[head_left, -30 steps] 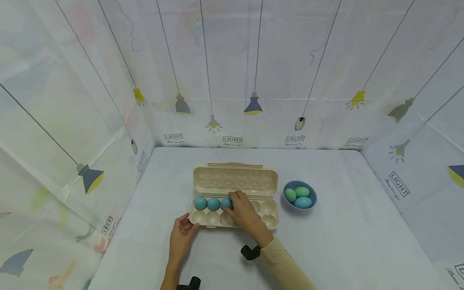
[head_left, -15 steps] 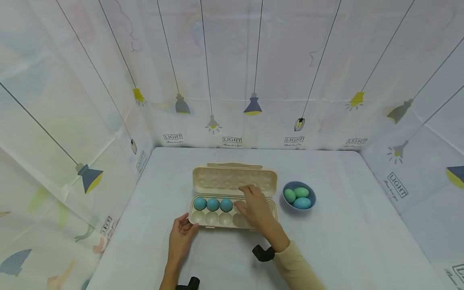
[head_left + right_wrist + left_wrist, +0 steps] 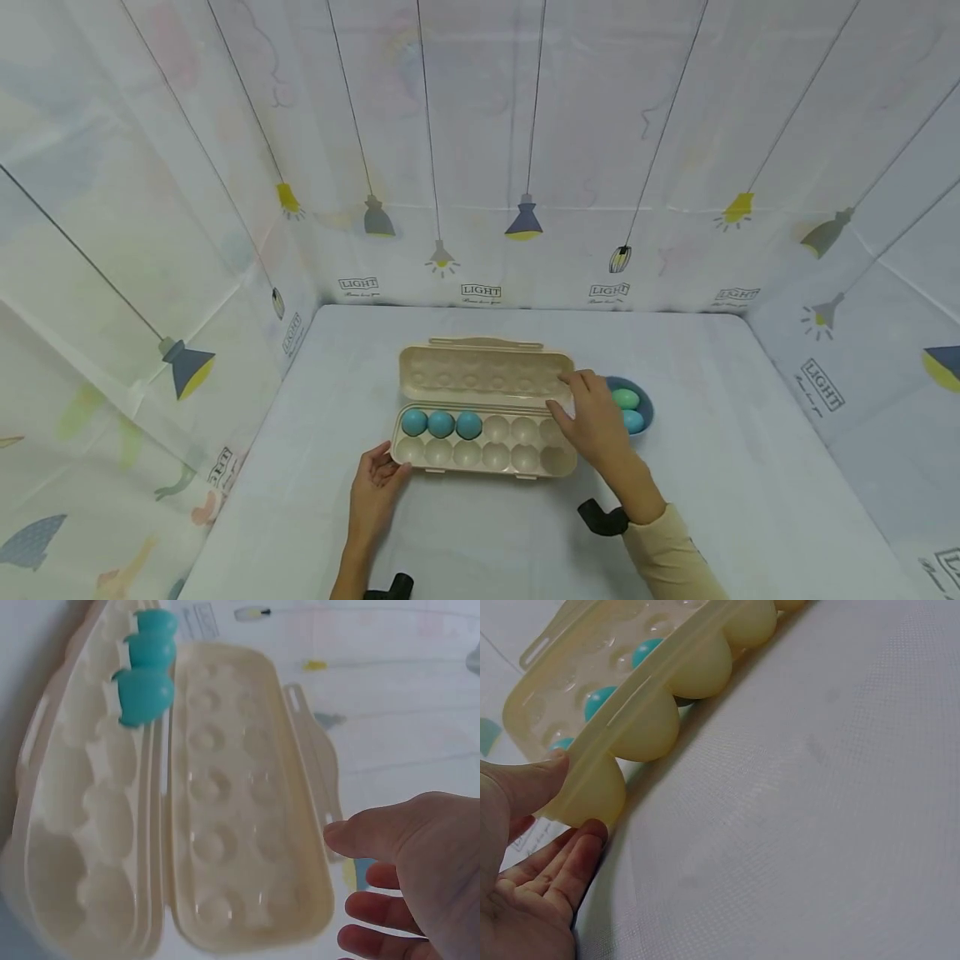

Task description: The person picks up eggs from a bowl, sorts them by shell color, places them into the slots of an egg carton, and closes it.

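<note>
A beige egg carton (image 3: pixel 467 473) lies with its lid (image 3: pixel 487 373) folded back. Three blue eggs (image 3: pixel 441 424) sit side by side in the back row, at the left end. At the carton's front left corner my left hand (image 3: pixel 372 497) grips the edge; in the left wrist view the thumb lies on the rim and the fingertips are against a cup. My right hand (image 3: pixel 596 423) hovers near the carton's right end, fingers apart and nothing in them. Beside it a blue bowl (image 3: pixel 651 411), partly covered by that hand, holds a green egg (image 3: pixel 626 398) and a light blue egg (image 3: pixel 632 421).
A white cloth covers the table (image 3: pixel 720 467). Behind and at both sides stand white curtains (image 3: pixel 480 125) printed with lamps. Black camera mounts (image 3: pixel 602 517) sit at the wrists.
My right hand has let go of the third blue egg in the back row and moved right, from the carton's middle towards the bowl. My left hand stays on the corner.
</note>
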`<state>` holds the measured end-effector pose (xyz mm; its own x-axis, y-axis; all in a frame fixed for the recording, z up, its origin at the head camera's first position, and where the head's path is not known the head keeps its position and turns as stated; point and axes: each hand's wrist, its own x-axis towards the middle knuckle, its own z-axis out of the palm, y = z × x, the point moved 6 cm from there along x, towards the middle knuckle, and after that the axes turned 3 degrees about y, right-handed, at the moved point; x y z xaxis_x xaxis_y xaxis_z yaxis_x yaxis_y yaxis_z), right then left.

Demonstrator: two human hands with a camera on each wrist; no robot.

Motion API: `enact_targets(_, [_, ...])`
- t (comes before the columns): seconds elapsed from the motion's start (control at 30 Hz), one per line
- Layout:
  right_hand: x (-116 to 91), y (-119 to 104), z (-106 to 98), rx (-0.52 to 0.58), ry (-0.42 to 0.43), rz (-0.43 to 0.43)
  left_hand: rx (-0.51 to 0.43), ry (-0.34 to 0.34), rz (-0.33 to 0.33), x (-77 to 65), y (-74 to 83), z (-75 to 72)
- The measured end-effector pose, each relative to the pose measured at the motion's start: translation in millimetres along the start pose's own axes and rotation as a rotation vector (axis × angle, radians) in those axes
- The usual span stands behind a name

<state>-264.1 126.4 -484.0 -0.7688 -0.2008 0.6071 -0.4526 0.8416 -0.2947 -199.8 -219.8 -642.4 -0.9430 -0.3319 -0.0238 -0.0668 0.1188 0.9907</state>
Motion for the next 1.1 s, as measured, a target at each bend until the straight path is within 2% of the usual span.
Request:
enact_targets(0.2, [-11.4,40.3,-10.0,-0.044,-0.138,0.201,0.019,-0.002,0.000,-0.6,-0.2,1.4])
enact_targets(0.27, [-15.0,52.0,-11.7,-0.062,-0.159,0.244,0.023,-0.006,-0.007,-1.1,1.0,1.3])
enact_targets(0.47, [-24.8,80.0,-14.8,-0.110,-0.141,0.263,0.021,-0.030,-0.037,-9.3,22.2,1.3])
enact_targets(0.6, [-28.3,94.0,-13.0,-0.147,-0.184,0.295,0.010,-0.036,-0.039,-12.4,31.3,1.5])
enact_targets(0.87, [-32.2,109.8,-5.4,-0.219,-0.340,0.383,0.020,-0.019,-0.025,-2.8,5.1,2.2])
enact_targets(1.1, [-35.2,118.0,-2.1,-0.266,-0.432,0.438,0.016,-0.017,-0.005,-1.5,2.1,0.8])
